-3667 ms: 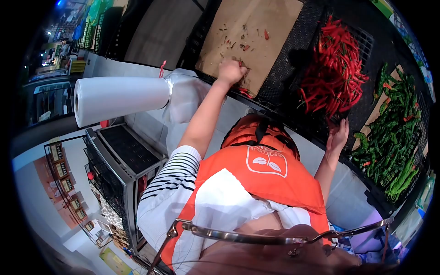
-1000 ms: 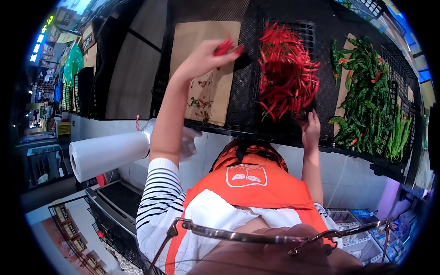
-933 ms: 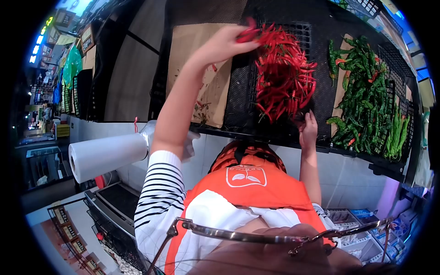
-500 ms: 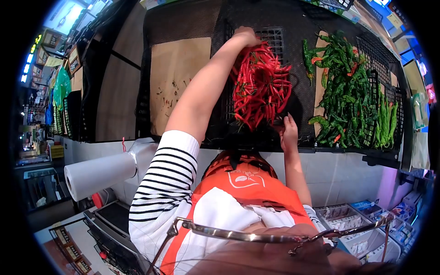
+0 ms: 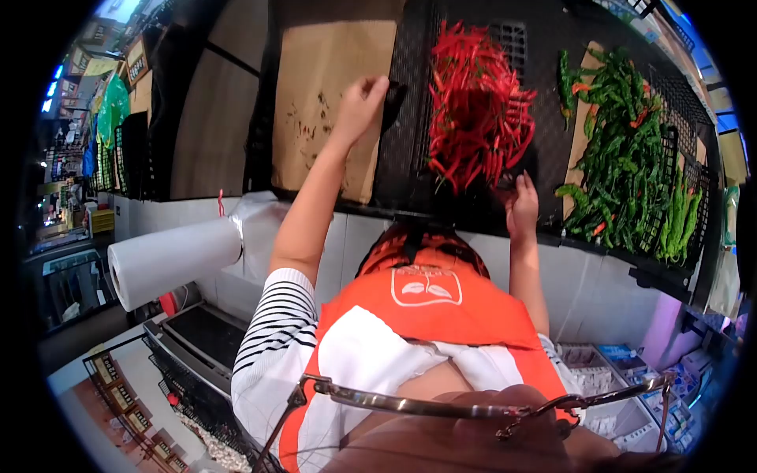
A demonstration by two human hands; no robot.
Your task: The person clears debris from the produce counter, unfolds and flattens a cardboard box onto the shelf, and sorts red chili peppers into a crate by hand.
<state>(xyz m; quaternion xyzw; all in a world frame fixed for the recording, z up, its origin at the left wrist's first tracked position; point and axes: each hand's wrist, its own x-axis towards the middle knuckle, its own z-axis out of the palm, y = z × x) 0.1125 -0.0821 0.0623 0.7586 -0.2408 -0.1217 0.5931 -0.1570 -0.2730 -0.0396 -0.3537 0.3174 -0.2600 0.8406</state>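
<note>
My left hand (image 5: 363, 110) is raised over the right side of a cardboard sheet (image 5: 335, 59), its fingers curled together. A dark patch shows beside the fingertips; whether it is a held thing or a shadow, I cannot make out. Long red chili peppers (image 5: 473, 106) lie heaped on a black mesh surface, apart from my left hand. My right hand (image 5: 522, 206) is low at the front right corner of this heap, fingers bent upward near a dark edge. What those fingers grip, if anything, is hidden in shadow.
Green peppers (image 5: 627, 150) are piled to the right on cardboard and black crates, with lighter green ones (image 5: 680, 217) beside them. A roll of clear plastic bags (image 5: 177, 260) hangs at the left below the stand's front edge. Bits of stem are scattered on the cardboard sheet.
My left hand has left the far end of the red chili peppers and swung left and nearer, over the cardboard. My right hand stays by the heap's front corner. The camera view has shifted.
</note>
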